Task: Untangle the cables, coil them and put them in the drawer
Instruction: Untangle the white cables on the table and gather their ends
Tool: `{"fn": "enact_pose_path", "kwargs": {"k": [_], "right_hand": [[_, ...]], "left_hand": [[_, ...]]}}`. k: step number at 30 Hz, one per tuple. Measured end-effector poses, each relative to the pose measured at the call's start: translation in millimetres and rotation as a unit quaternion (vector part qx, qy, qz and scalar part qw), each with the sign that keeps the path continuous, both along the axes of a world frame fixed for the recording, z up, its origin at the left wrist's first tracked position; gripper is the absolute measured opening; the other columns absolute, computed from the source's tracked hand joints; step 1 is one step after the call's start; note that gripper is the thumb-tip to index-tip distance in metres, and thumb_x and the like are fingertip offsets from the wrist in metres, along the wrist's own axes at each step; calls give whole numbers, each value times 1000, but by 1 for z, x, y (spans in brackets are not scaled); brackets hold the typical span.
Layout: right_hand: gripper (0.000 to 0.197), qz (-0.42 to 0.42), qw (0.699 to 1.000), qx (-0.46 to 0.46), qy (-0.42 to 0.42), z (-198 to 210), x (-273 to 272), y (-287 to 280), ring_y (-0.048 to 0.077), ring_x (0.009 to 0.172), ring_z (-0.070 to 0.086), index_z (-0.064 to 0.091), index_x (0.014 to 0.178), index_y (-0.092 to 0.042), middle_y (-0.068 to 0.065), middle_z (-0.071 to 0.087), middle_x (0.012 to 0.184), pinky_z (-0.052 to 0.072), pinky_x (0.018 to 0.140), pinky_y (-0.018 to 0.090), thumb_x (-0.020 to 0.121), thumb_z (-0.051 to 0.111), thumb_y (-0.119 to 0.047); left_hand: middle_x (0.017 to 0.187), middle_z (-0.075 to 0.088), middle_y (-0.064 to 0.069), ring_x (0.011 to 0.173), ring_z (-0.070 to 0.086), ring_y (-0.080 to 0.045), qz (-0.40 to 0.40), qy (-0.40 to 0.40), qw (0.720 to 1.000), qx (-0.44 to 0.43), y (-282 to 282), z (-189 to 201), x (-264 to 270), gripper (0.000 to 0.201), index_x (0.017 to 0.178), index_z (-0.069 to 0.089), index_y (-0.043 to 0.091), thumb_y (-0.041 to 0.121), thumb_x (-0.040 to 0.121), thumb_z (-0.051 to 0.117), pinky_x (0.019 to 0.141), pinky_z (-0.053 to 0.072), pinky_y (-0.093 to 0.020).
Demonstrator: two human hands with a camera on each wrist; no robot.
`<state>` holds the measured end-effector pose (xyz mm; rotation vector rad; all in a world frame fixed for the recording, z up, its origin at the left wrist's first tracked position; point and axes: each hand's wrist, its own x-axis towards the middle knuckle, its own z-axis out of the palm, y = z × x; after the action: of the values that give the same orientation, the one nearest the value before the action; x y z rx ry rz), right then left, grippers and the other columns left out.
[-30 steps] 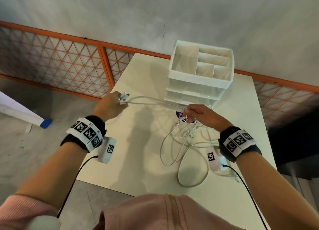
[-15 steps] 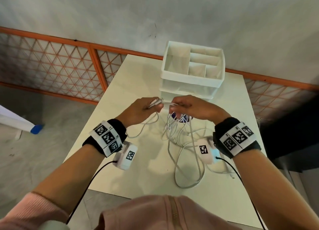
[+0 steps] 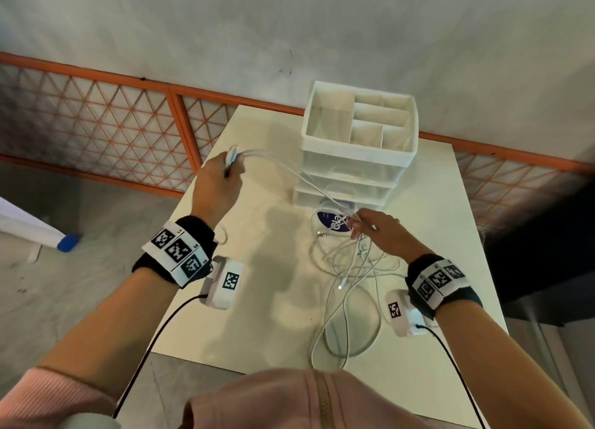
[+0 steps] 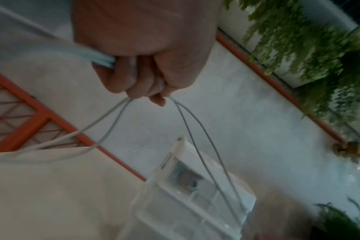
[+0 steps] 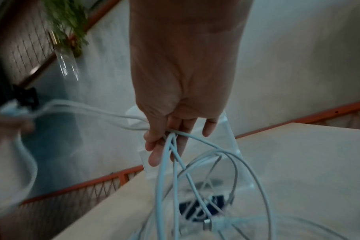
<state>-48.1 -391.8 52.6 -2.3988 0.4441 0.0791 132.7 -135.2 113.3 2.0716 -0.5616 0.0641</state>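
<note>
Her left hand [image 3: 219, 180] was fisted round white cables [image 3: 346, 277] that stretched across to her right hand's [image 3: 380, 232] pinching fingers [image 5: 154, 146].

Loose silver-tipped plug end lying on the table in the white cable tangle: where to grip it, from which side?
Judging by its pose, pinch the white cable plug end on its stiff housing just behind the metal tip, from above. It lies flat on the white table beside the loops, apart from both hands, so a top-down pinch should avoid snagging the tangle.
</note>
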Motion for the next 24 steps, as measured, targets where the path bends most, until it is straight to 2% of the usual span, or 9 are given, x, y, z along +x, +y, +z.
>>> {"fn": "enact_pose_path", "kwargs": {"k": [4, 7, 9, 12, 14, 15, 19, 21, 24], "right_hand": [[15, 8, 991, 66, -116, 40, 8, 10, 17, 72, 65, 66, 99, -11, -6, 68, 69, 50, 80, 41, 95, 53, -17], [19, 37, 995, 19, -96, 65, 18, 18, 21, 79, 67, 70, 101, -17, -4, 71, 73, 48, 84, 43, 94, 53, -25], [20, 64, 995, -27, -69, 80, 24, 26, 17, 88, 67, 71, 103, -22, -3, 74, 79, 44, 92, 43, 93, 55, -30], [17, 103, 992, -3, -70, 98, 32, 39, 13, 85, 66, 71, 102, -23, -5, 72, 76, 45, 86, 31, 92, 58, -27], [14, 118, 989, 8, -87, 107, 34, 43, 11, 77, 63, 70, 96, -22, -7, 68, 72, 43, 74, 25, 92, 58, -26], [14, 122, 988, 10, -91, 110, 35, 43, 11, 75, 62, 70, 95, -21, -8, 66, 70, 41, 72, 22, 92, 57, -25], [18, 108, 990, 25, -88, 102, 31, 36, 20, 79, 64, 70, 100, -13, -5, 66, 70, 44, 76, 29, 92, 57, -24], [16, 102, 989, 30, -99, 98, 29, 37, 20, 78, 66, 70, 96, -14, -1, 68, 72, 46, 76, 33, 92, 58, -23], [12, 89, 986, 56, -130, 98, 29, 41, 20, 75, 66, 70, 92, -20, 2, 69, 72, 48, 74, 32, 92, 58, -24]], "left_hand": [[97, 62, -20, 90, 60, -37, 90, 72, 988, 100, 13, -18, 3, 32, 121, 51, -1, 17, 95, 49, 66, 39, -30], [71, 54, 0, 54, 48, -7, 49, 7, 999, -20, 5, -7, -18, 34, 127, 48, 7, 11, 93, 52, 46, 32, -13], [64, 51, 4, 41, 35, -6, -52, -39, 994, -83, -8, 0, -33, 27, 121, 54, 20, 17, 94, 54, 40, 26, -14], [87, 61, -4, 69, 50, -12, -221, 1, 974, -41, -30, 1, -47, 29, 123, 49, 43, 41, 94, 48, 65, 40, -25], [109, 66, -1, 95, 58, -13, -258, 45, 965, -21, -40, 0, -50, 31, 126, 51, 34, 39, 97, 44, 87, 43, -28], [106, 66, 3, 96, 59, -11, -254, 51, 965, -23, -43, 0, -51, 29, 122, 55, 27, 37, 97, 42, 89, 43, -30], [54, 49, 16, 50, 43, 1, -288, 90, 953, 24, -44, 5, -52, 26, 97, 54, 21, 39, 100, 36, 55, 36, -21], [47, 33, 9, 40, 28, -4, -328, 172, 929, 29, -45, 9, -57, 34, 93, 54, 18, 42, 100, 30, 41, 25, -17], [54, 18, 4, 43, 13, -11, -359, 292, 886, 21, -42, 15, -62, 42, 84, 51, 14, 48, 99, 30, 41, 12, -20]]}}
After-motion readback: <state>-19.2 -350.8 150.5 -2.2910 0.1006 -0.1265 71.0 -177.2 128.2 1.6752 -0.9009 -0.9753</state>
